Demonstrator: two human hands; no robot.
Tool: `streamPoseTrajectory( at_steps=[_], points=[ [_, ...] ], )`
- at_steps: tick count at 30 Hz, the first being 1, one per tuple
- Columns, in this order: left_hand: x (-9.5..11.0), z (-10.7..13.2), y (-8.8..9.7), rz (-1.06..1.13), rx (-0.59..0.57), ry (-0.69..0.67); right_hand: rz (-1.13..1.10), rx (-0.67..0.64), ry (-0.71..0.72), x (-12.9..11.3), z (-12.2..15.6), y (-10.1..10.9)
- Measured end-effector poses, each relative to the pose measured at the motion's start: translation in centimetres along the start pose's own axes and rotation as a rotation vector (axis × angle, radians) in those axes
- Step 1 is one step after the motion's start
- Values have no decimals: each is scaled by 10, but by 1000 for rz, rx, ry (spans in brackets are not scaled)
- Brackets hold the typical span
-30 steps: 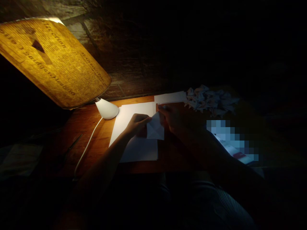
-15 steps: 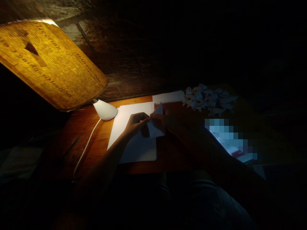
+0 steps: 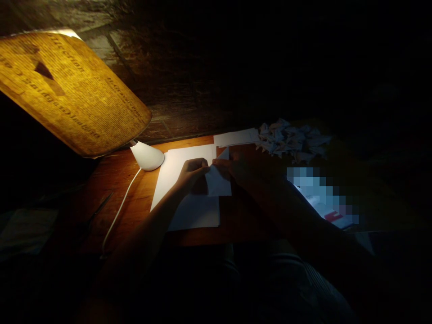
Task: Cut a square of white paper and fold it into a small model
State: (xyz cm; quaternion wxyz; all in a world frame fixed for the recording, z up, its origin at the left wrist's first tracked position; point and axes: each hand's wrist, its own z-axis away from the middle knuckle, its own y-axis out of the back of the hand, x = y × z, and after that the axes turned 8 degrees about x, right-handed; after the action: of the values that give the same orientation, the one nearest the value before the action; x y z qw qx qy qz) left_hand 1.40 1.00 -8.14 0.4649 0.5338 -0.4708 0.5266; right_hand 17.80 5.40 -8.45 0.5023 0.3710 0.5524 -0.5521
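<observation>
A small folded white paper (image 3: pixel 218 180) is held between both hands above a wooden table (image 3: pixel 131 198). My left hand (image 3: pixel 192 173) pinches its left edge with curled fingers. My right hand (image 3: pixel 236 168), dim in shadow, grips the top right part, where a pointed flap (image 3: pixel 224 154) sticks up. Under the hands lies a stack of white sheets (image 3: pixel 189 207).
A lamp with a yellow printed shade (image 3: pixel 70 90) and white base (image 3: pixel 146 156) stands at the left, its cord (image 3: pixel 118 211) trailing to the front. A pile of folded paper pieces (image 3: pixel 292 139) lies at the back right. A lit screen (image 3: pixel 324 198) glows right. Scissors (image 3: pixel 97 211) rest left.
The right hand has brought a corner of the paper up and over, so a pointed flap now stands at the top. Both hands have closed in together on the paper.
</observation>
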Motion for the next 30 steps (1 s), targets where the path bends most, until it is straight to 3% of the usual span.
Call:
streamPoseTrajectory(
  at_steps=[3,6,15,19,24,30],
  points=[
    [0,1,1,-5,6,5,-60,-26,-52,1,-1,1],
    [1,1,2,-20,4,-7,-72,-14,-15,4,-3,2],
    [0,0,4,-21,-22,-22,-169,94,21,5,-7,1],
    [-5,-5,6,-41,-48,-48,-96,141,15,-1,-6,-1],
    [-6,-5,4,-71,2,-26,-21,33,45,-1,-2,-1],
    [-2,-1,-1,-126,32,23,89,-105,116,16,-3,-5]
  ],
)
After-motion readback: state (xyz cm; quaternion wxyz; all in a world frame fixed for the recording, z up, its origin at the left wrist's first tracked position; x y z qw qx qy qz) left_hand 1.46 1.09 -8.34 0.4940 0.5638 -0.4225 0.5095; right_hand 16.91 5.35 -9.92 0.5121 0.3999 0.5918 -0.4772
